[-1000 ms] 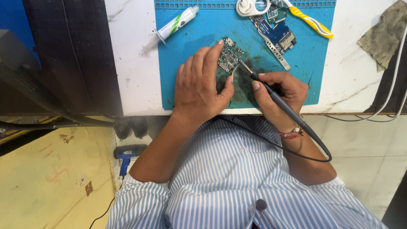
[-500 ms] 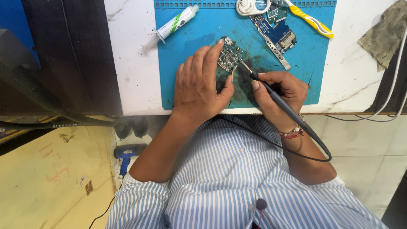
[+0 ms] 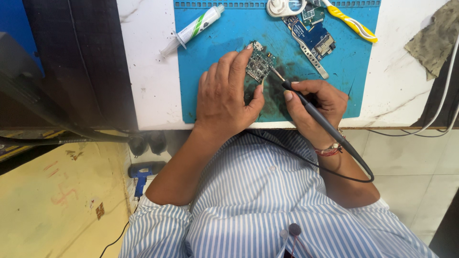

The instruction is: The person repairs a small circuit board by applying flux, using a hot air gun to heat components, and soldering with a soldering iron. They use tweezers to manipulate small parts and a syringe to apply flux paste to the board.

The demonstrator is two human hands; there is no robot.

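A small green circuit board (image 3: 259, 63) lies on a blue work mat (image 3: 215, 52). My left hand (image 3: 227, 95) rests on the mat and pins the board's left edge with its fingertips. My right hand (image 3: 315, 102) grips a black soldering iron (image 3: 315, 114) like a pen. Its metal tip touches the board's right edge. The iron's black cable runs down past my wrist and across my striped shirt.
A syringe-like tube (image 3: 193, 29) lies at the mat's top left. A second blue circuit board (image 3: 313, 33), a metal strip, a white round tool (image 3: 284, 6) and a yellow-handled tool (image 3: 351, 23) lie at top right. A grey rag (image 3: 432, 33) sits far right on the white table (image 3: 148, 76).
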